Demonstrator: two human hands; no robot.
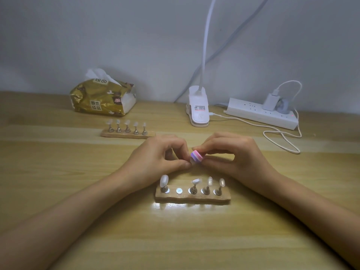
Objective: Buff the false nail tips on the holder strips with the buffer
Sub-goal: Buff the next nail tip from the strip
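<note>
Beyond the wooden strip (pixel 192 198), right hand (pixel 239 156) pinches striped buffer (pixel 196 155); shape seemingly round.

tissue pack (pixel 103 98), clip lamp (pixel 198 108), power strip (pixel 261 112)

Left hand (pixel 155 156): bare; knuckles show as a rounded row across the back.
Right hand (pixel 233 154): bare; knuckle ridges and finger creases visible.
Left forearm (pixel 78 209): bare along its whole visible length; slender at the wrist, broader toward the frame edge.
Right forearm (pixel 303 203): bare along its whole visible length; same taper.
Fingernails: too small and blurred to assess.
</note>
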